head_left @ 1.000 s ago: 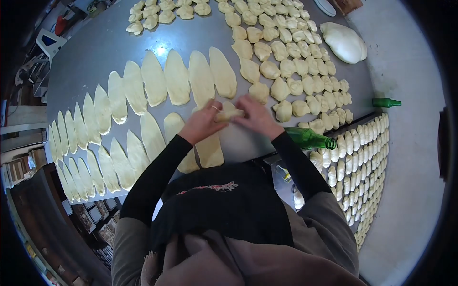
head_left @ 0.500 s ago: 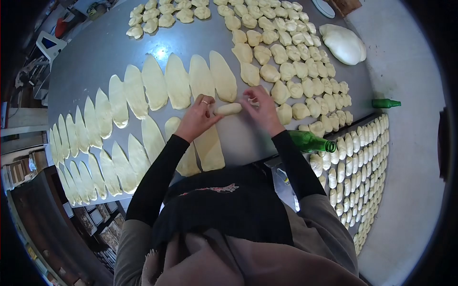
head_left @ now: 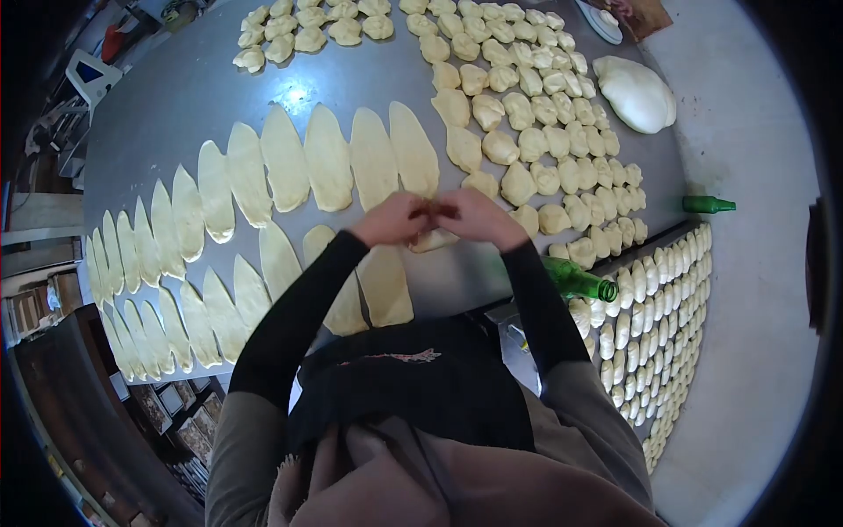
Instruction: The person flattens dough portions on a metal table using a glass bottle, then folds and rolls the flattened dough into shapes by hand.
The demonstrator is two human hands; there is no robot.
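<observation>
My left hand (head_left: 392, 220) and my right hand (head_left: 481, 218) meet over the table, with fingertips pinched together and partly blurred. Just below the fingers shows a pale piece of dough (head_left: 435, 240); most of it is hidden by the hands. Behind my hands lies a row of flattened dough strips (head_left: 373, 158), the closest ones almost touching my left hand. A second row of strips (head_left: 385, 285) runs along the near edge, beside my left forearm. To the right of my right hand are round dough pieces (head_left: 520, 183).
A green bottle (head_left: 575, 279) lies near my right forearm, and another green bottle (head_left: 707, 205) is farther right. Rolled dough pieces (head_left: 645, 303) fill a tray at the right. A large dough lump (head_left: 634, 93) sits on the grey metal table (head_left: 189, 110) near a white scale-like object (head_left: 601, 21).
My right hand has moved left and my left hand slightly right, so both now meet. The dough roll, seen earlier in my left fingers, is now mostly covered.
</observation>
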